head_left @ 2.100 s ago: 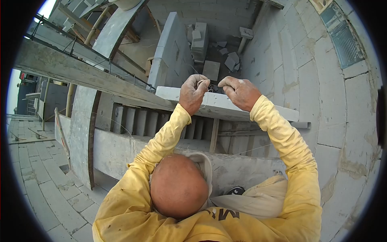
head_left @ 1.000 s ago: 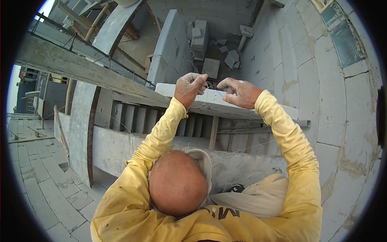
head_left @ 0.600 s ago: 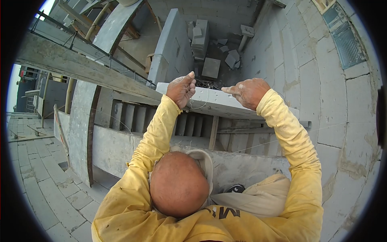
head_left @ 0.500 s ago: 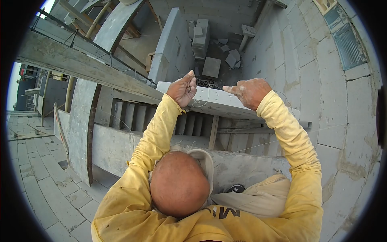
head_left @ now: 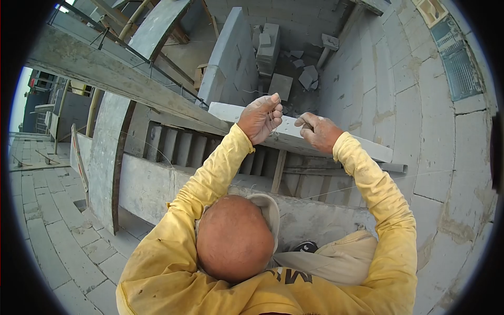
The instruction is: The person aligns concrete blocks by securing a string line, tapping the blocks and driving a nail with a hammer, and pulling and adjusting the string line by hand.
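Observation:
My left hand is closed on a thin pale string, its thumb and forefinger pressed together above the white block ledge. A wavy end of the string sticks out to the left of the fingertips. My right hand is a little to the right, over the same ledge, fingers curled and thumb near the forefinger. Whatever it holds, if anything, is too small to make out. The two hands are apart.
Below the ledge lie a stairwell and a concrete beam. A long grey beam crosses at the upper left. Beyond the ledge stand a block partition and stacked blocks. A block wall rises on the right.
My left hand has moved right, toward my right hand. My right hand has curled its pointing forefinger and shifted slightly down. The whole view has tilted a little.

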{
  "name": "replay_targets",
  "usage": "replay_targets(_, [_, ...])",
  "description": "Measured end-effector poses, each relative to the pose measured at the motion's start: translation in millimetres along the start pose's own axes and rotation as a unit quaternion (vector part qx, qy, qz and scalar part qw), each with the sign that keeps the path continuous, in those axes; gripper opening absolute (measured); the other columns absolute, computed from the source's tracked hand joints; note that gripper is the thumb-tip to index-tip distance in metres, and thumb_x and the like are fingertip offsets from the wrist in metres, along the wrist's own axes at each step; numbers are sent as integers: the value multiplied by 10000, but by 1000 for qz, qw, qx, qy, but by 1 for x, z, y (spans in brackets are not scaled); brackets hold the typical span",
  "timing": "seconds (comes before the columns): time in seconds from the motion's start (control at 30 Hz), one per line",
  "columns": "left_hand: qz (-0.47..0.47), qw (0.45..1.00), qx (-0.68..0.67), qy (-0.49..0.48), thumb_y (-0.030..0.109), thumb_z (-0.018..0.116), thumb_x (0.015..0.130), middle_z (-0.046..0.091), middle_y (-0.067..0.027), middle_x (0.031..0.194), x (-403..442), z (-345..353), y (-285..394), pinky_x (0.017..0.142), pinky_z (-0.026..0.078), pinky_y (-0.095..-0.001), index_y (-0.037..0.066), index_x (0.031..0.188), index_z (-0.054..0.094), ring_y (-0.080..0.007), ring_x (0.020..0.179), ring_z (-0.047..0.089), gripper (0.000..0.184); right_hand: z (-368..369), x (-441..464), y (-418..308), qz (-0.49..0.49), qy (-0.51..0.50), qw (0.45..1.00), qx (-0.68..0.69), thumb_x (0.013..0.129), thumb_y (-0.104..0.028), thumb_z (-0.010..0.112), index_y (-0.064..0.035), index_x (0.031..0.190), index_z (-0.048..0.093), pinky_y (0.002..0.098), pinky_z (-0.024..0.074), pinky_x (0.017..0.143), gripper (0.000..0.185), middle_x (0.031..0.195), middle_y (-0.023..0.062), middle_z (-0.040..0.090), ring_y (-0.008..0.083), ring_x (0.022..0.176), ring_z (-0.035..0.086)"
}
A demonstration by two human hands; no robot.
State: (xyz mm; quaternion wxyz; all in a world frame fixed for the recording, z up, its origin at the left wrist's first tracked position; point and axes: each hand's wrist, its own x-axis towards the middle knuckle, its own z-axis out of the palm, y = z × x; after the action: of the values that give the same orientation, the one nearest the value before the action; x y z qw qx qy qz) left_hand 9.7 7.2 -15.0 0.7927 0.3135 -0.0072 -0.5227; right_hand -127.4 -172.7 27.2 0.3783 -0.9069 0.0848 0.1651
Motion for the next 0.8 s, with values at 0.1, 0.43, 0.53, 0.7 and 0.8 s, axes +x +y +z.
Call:
replay_targets(0.1, [-18, 998, 54, 9, 259, 629, 961, 620, 11, 785, 1, 5, -12, 621, 541, -220, 98, 925, 577, -69, 656, 607, 173, -1, 0, -29, 24, 66, 984, 164, 950, -180, 520, -62, 1194, 607, 394, 511, 873, 285, 1011, 164, 693, 344, 971, 656])
replay_targets(0.43, [-58, 996, 41, 54, 243, 647, 951, 608, 27, 722, 1, -19, -6, 549, 542, -205, 96, 887, 582, -65, 579, 601, 173, -12, -6, -6, -225, 144, 914, -306, 896, -155, 600, -243, 1112, 687, 379, 518, 635, 249, 738, 15, 577, 228, 712, 614])
replay_targets(0.53, [-84, 994, -37, 59, 232, 659, 942, 613, 25, 737, 1, -23, -7, 569, 550, -208, 88, 902, 599, -73, 596, 607, 161, -10, -4, -3, -212, 157, 913, -311, 889, -147, 601, -261, 1141, 673, 376, 513, 642, 286, 755, 15, 575, 222, 732, 609])
replay_targets(0.7, [-33, 998, -26, 45, 154, 673, 926, 636, -3, 844, -2, -18, -6, 671, 565, -215, 59, 991, 625, -90, 741, 638, 125, -3, -3, 0, -168, 141, 923, -318, 906, -184, 562, -287, 1158, 667, 381, 521, 729, 292, 827, 27, 605, 225, 808, 629])
replay_targets(0.8, [-49, 997, 45, 48, 123, 683, 913, 635, -7, 844, -4, -16, -4, 672, 566, -218, 50, 1010, 620, -93, 734, 636, 137, -2, -3, -5, -158, 122, 924, -326, 917, -183, 545, -280, 1143, 674, 381, 516, 739, 278, 835, 26, 608, 224, 811, 628])
